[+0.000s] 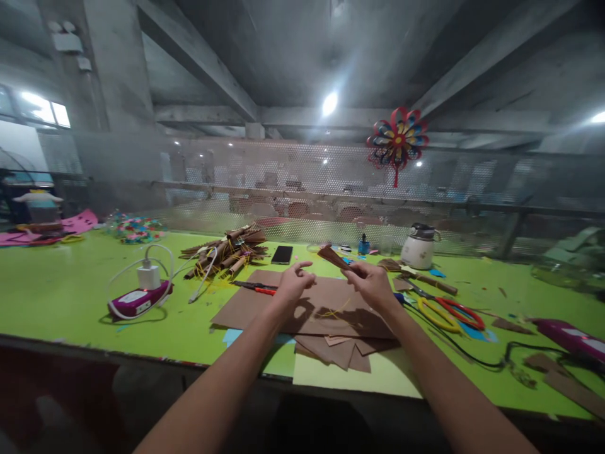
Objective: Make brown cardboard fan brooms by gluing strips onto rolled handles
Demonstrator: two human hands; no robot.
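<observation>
Presently, locate the flared brown piece [333, 256] pinched near its narrow end in the right hand [371, 282], raised near the far edge of the brown sheet [250, 309]. Note the left hand [293, 285] alongside, spread and visibly holding nothing. Judging by its papery look, expect low weight, moderate stiffness, little slip. Grip at the narrow end; avoid crushing the flare, likely fragile.

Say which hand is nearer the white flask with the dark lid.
Right. The right hand is left of the flask and nearer the camera; the left hand is farther left, over the brown sheet.
</observation>
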